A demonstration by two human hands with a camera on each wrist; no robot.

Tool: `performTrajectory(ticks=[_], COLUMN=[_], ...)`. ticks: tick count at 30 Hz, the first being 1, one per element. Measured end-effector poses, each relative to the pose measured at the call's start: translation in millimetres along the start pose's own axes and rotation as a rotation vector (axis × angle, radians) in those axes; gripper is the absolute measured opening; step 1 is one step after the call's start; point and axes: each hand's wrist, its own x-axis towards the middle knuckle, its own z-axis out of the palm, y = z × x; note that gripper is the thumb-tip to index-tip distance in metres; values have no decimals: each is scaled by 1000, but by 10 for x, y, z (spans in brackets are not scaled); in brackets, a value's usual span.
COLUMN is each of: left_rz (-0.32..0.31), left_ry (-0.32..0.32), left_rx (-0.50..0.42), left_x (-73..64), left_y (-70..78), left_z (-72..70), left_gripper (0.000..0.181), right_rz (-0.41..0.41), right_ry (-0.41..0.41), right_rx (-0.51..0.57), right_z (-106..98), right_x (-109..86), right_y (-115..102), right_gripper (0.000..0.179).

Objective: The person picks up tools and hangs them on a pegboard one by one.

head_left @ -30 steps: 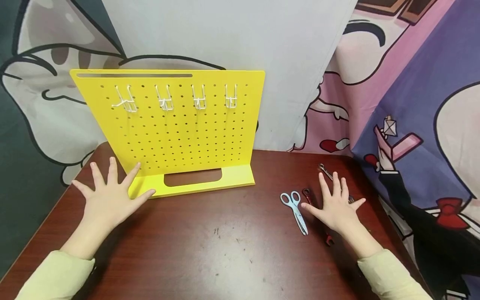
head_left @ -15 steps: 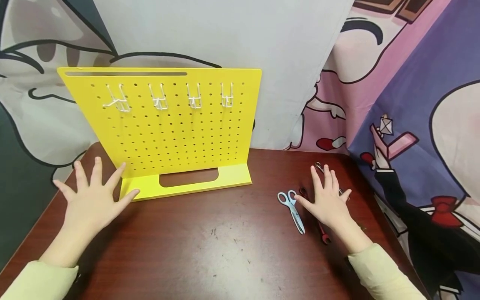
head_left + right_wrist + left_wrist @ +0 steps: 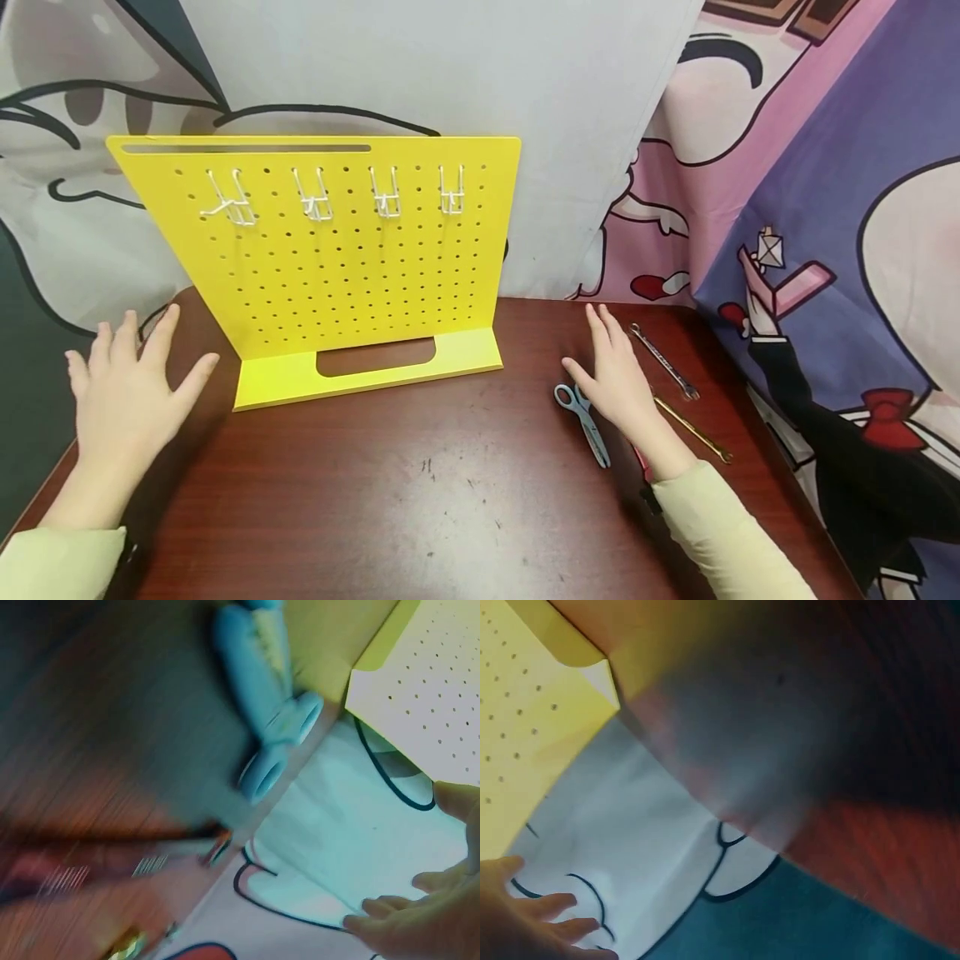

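My left hand (image 3: 123,400) hovers left of the yellow pegboard (image 3: 360,275), fingers spread, holding nothing. My right hand (image 3: 621,379), fingers extended, is over the handle end of the light-blue scissors (image 3: 592,437). Mostly covered by the right hand and forearm is a red wrench (image 3: 643,465). Right of that arm lie a gold wrench (image 3: 693,429) and a silver wrench (image 3: 663,362). In the right wrist view, the right hand (image 3: 427,907) shows apart from the scissors (image 3: 251,675), and the red wrench (image 3: 105,866) is blurred. The left wrist view catches fingers of the left hand (image 3: 540,922) below the pegboard (image 3: 525,697).
Several white wire hooks (image 3: 386,196) hang in a row near the pegboard's top. The board's flat foot (image 3: 465,354) rests on the dark red-brown table (image 3: 375,492). A cartoon-printed cloth (image 3: 555,125) stands behind and along the right side.
My right hand has moved left over the scissors' handles, uncovering the gold and silver wrenches. The left hand has drawn left, away from the pegboard. The head view has shifted slightly.
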Motion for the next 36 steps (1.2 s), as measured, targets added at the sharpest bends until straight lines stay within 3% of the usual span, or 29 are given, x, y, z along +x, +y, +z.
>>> performTrajectory(ticks=[4,8,17,25,36], left_rz=[0,-33,-192,-401,-472], left_ry=[34,0,-70,-115,-89], left_rx=[-121,-246,-479,-642,-680], left_x=[68,168,346,481,550], left_y=[-59,-69,50,195,368], left_z=[65,130,255,355,441], left_gripper=[76,75,73,71,61], right_rz=[-39,-47,5,102,108], right_ry=[43,72,141,91,54], right_rx=[87,177,403,546,610], right_z=[94,191,420,596,760], right_x=[120,246,592,858,1004], right_y=[-106,-235,-501,-689,-863], right_gripper=[85,79,68,68,69])
